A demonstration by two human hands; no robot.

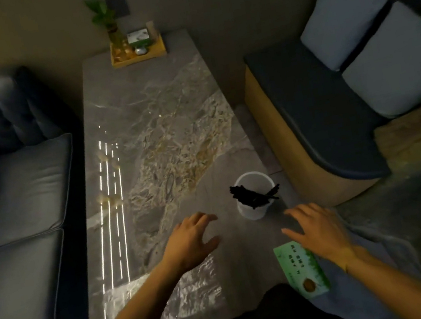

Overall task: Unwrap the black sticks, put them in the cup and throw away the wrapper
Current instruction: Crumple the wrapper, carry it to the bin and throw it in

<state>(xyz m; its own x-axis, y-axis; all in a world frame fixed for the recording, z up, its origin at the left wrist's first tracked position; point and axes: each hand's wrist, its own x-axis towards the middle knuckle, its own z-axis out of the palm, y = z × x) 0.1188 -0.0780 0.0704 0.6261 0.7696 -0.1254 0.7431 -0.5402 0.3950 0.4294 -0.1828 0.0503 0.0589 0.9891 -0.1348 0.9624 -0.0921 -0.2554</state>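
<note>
A white cup (252, 209) stands near the right edge of the grey marble table (154, 129). A bundle of black sticks (254, 196) leans inside it, tips poking out over the rim to the left and right. My left hand (192, 239) hovers over the table just left of the cup, fingers spread and empty. My right hand (317, 230) hovers to the right of and below the cup, fingers apart and holding nothing. No wrapper is visible in either hand.
A green and white box (304, 271) lies at the table's near right edge, partly under my right wrist. A wooden tray (138, 50) with a plant and small items sits at the far end. A grey sofa (15, 197) flanks the left, a cushioned bench (335, 110) the right.
</note>
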